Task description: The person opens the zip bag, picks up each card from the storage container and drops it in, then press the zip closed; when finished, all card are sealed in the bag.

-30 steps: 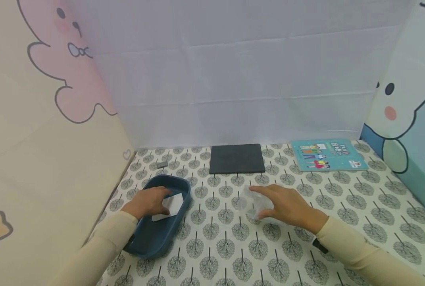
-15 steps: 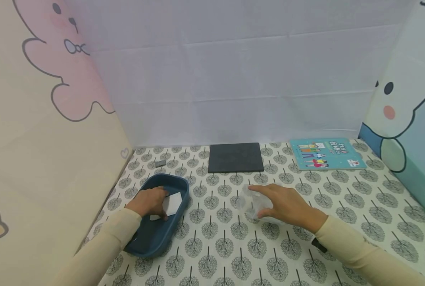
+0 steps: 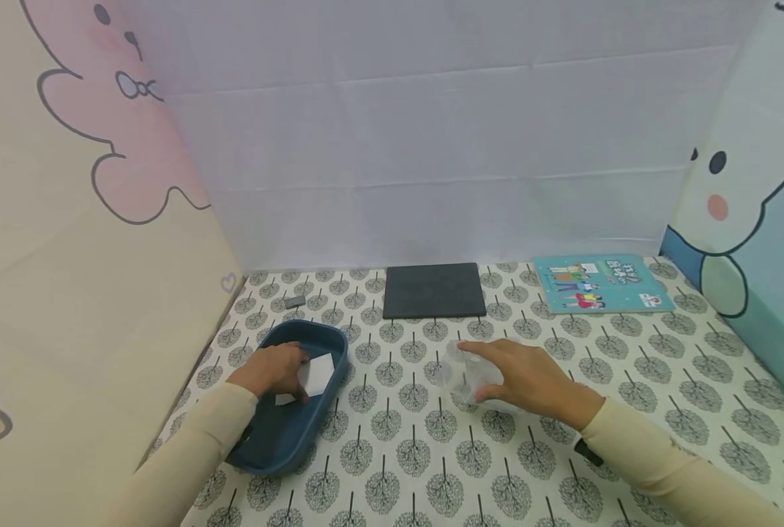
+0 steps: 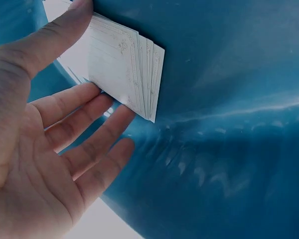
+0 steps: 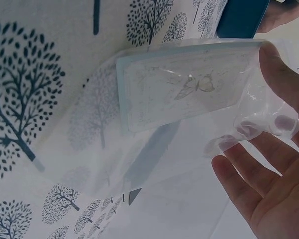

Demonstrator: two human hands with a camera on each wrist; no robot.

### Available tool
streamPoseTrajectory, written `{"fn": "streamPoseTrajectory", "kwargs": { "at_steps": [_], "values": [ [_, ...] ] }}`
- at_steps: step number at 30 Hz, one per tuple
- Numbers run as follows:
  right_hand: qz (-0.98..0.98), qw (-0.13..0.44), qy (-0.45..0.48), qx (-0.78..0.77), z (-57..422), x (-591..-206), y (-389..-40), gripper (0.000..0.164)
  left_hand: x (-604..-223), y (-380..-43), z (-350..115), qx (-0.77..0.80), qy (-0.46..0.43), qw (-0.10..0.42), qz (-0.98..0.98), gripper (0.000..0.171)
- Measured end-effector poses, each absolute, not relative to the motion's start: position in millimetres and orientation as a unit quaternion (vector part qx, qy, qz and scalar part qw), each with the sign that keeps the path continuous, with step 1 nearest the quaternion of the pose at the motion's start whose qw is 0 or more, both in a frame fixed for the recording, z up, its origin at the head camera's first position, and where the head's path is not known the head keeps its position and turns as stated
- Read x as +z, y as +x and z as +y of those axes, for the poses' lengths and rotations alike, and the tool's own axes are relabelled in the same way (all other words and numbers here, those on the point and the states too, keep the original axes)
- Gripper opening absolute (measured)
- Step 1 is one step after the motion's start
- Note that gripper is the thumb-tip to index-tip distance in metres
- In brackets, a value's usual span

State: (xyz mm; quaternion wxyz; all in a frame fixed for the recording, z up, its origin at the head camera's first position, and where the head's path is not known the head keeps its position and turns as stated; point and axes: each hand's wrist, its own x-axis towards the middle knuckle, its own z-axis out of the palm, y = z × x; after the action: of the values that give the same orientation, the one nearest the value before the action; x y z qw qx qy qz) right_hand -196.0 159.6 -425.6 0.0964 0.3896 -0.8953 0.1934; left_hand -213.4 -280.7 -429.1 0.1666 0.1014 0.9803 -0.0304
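At lower left, my left hand (image 3: 273, 370) seems, though its thumb tip is cropped, to pinch white cards (image 3: 319, 375) inside the blue bin (image 3: 317, 413); barely shifted this past second, they remain there. Right of centre, my right hand (image 3: 530, 377) grips a clear bag (image 3: 460, 372).

The place was a small screened nook, whether in a home unclear: a creased white cloth sheet (image 3: 424, 154) bordered the far edge of a white tree-printed tablecloth (image 3: 401, 445), a cream cartoon-printed panel (image 3: 128, 293) its left edge, a blue-and-white cartoon-printed panel (image 3: 754, 176) its right edge.
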Motion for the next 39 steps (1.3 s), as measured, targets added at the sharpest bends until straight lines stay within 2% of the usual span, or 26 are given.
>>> {"fn": "streamPoseTrajectory", "kwargs": {
  "at_steps": [9,17,39],
  "values": [
    [-0.89,0.107,0.398,0.195,158.6,-423.8,-196.3,0.082,-428.0,-213.6,-286.8,-0.033,0.078,0.17,0.982,0.081],
    [-0.89,0.104,0.4,0.194,158.3,-425.2,-195.6,0.081,-425.8,-211.3,-290.3,-0.019,0.089,0.143,0.985,0.079],
    [-0.884,0.113,0.408,0.2,156.8,-425.9,-197.5,0.083,-375.2,-204.8,-271.6,0.049,0.122,0.091,0.987,0.077]
  ]
}}
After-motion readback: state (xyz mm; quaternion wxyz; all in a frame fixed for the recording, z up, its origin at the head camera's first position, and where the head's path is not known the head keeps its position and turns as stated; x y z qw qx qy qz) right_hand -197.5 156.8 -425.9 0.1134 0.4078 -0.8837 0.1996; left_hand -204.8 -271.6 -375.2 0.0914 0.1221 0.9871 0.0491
